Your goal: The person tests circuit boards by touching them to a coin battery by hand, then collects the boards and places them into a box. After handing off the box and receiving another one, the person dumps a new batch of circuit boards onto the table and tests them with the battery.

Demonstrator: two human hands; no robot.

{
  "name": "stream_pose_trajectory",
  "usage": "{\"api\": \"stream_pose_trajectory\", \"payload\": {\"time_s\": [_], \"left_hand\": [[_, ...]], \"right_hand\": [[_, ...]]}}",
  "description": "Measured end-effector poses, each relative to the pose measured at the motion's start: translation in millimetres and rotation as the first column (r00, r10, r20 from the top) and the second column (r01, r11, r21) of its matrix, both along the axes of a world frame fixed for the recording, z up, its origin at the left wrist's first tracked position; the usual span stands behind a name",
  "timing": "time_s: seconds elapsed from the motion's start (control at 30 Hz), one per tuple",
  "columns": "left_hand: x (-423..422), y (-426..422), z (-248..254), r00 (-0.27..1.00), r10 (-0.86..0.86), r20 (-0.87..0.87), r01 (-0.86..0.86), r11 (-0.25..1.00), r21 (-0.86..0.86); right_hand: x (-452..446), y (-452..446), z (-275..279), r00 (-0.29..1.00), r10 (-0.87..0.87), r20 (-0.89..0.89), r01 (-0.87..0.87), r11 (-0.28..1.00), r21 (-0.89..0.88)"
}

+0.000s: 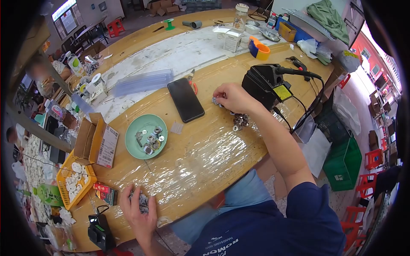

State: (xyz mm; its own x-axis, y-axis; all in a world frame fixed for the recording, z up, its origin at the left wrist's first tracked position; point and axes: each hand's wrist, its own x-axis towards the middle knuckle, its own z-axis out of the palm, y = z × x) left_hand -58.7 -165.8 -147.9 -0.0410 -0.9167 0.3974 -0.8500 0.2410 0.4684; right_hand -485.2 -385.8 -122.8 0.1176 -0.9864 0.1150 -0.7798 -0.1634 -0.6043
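My right hand [235, 99] is closed in a pinch on a small grey metal part [215, 101], just left of the black soldering station. Under that wrist lies a heap of small round metal parts [241, 121]. At the table's near edge my left hand [139, 213] rests with fingers apart over another cluster of small metallic parts [144, 202]. Its fingertips touch or surround some of them; the fingers partly hide the cluster. Between the hands stands a green plate [133, 149] with several small metal and white pieces. A black phone [186, 100] lies beyond it.
The soldering station [259, 83] stands right, its cable trailing over the edge. Left are an open carton [104, 143], a yellow basket [88, 185] of white pieces and a black device [99, 230]. Farther back lie clear plastic strips [143, 82] and an orange tape dispenser [259, 48].
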Motion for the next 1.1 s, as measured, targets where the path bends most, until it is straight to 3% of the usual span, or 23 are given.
{"api": "stream_pose_trajectory", "payload": {"time_s": [0.03,0.07,0.13,0.27,0.4,0.5,0.73,0.83,0.9,0.93,1.0,1.03,1.1], "left_hand": [[0,0,0,1.000,0.001,0.001,-0.001,1.000,0.000],[1,0,0,1.000,0.003,0.001,-0.003,1.000,0.000],[1,0,0,1.000,0.002,-0.005,-0.002,1.000,0.002],[1,0,0,1.000,-0.001,-0.004,0.001,1.000,0.011],[2,-1,-2,1.000,-0.004,0.008,0.004,1.000,0.003],[1,-1,-1,1.000,-0.003,0.011,0.003,1.000,0.004],[1,0,-2,1.000,-0.001,0.012,0.001,1.000,0.000],[1,0,-2,1.000,-0.002,0.011,0.002,1.000,-0.003],[2,0,-2,1.000,0.000,0.010,0.000,1.000,-0.006],[1,0,-2,1.000,-0.001,0.009,0.001,1.000,-0.008],[1,0,-1,1.000,-0.003,0.009,0.003,1.000,-0.008],[1,-1,-1,1.000,0.000,0.007,0.000,1.000,-0.007],[1,-1,-2,1.000,-0.004,0.006,0.004,1.000,-0.014]], "right_hand": [[1,-2,0,0.992,-0.006,-0.124,-0.004,0.997,-0.081],[1,-2,0,0.992,-0.005,-0.124,-0.005,0.997,-0.081],[-2,1,4,0.976,-0.102,-0.194,0.051,0.967,-0.251],[-20,14,20,0.980,-0.130,-0.150,0.092,0.967,-0.237],[-26,35,36,0.967,-0.115,-0.227,0.093,0.990,-0.106],[-18,43,31,0.990,0.039,-0.135,-0.023,0.993,0.115],[-9,38,10,0.980,0.071,-0.187,-0.066,0.997,0.033],[-5,35,13,0.986,0.133,-0.100,-0.120,0.985,0.125],[-10,26,8,0.999,0.035,0.035,-0.033,0.998,-0.048],[-12,20,5,0.999,0.034,0.036,-0.033,0.998,-0.047],[-11,8,2,0.986,0.068,-0.152,-0.111,0.947,-0.301],[-7,9,2,0.986,0.065,-0.151,-0.108,0.947,-0.303],[1,13,6,0.969,-0.013,-0.247,-0.001,0.998,-0.060]]}}
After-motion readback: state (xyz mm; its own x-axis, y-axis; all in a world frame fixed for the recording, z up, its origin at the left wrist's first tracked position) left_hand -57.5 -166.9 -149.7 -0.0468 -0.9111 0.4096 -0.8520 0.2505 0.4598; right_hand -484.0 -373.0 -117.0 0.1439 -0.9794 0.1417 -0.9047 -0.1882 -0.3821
